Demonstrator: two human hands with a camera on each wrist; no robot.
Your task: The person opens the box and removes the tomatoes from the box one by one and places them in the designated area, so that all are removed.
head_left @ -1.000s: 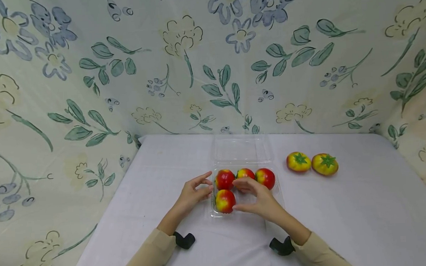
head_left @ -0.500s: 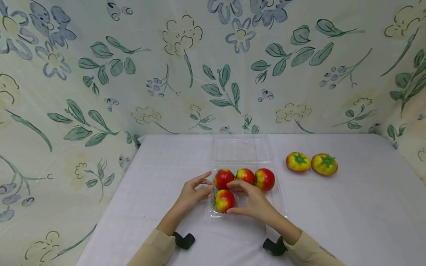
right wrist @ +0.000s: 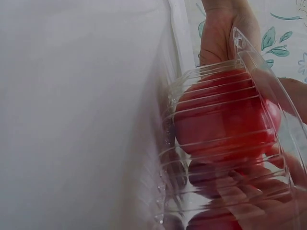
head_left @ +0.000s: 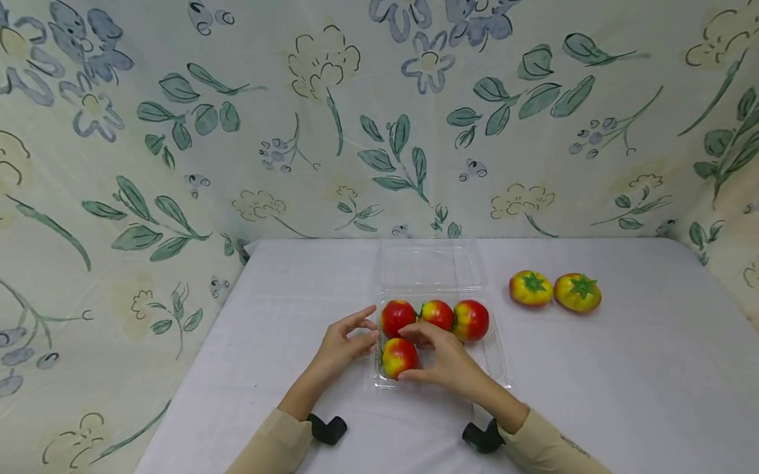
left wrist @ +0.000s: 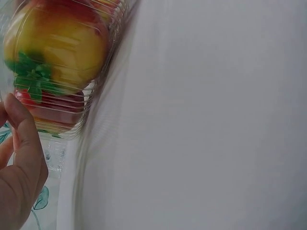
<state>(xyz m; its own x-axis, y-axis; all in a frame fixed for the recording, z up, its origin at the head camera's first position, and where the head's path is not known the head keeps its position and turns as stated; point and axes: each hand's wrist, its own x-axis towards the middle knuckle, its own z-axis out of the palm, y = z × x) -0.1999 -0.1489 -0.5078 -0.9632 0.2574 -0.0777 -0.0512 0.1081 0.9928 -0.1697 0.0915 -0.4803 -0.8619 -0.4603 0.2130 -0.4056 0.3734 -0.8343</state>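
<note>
A clear plastic clamshell box (head_left: 498,355) lies opened on the white cloth, its lid (head_left: 428,267) folded to the back. Inside, three red-and-yellow fruits sit in the back row: left (head_left: 398,317), middle (head_left: 437,314) and right (head_left: 471,321). Another such fruit (head_left: 400,358) occupies the front left place. My right hand (head_left: 445,361) reaches in and holds this front fruit between the thumb and curved fingers. My left hand (head_left: 342,345) touches the box's left edge with thumb and fingertips. Through the ribbed plastic, the left wrist view shows a fruit's green leafy top (left wrist: 36,79).
Right of the box, two more yellow-and-red fruits (head_left: 531,288) with green star-shaped tops lie on the cloth. Behind the table hangs a floral curtain (head_left: 324,126). A black wrist mount (head_left: 329,430) shows under each sleeve.
My right hand has moved left inside the box, from beside the front left fruit to around it. The left hand has stayed at the box's edge.
</note>
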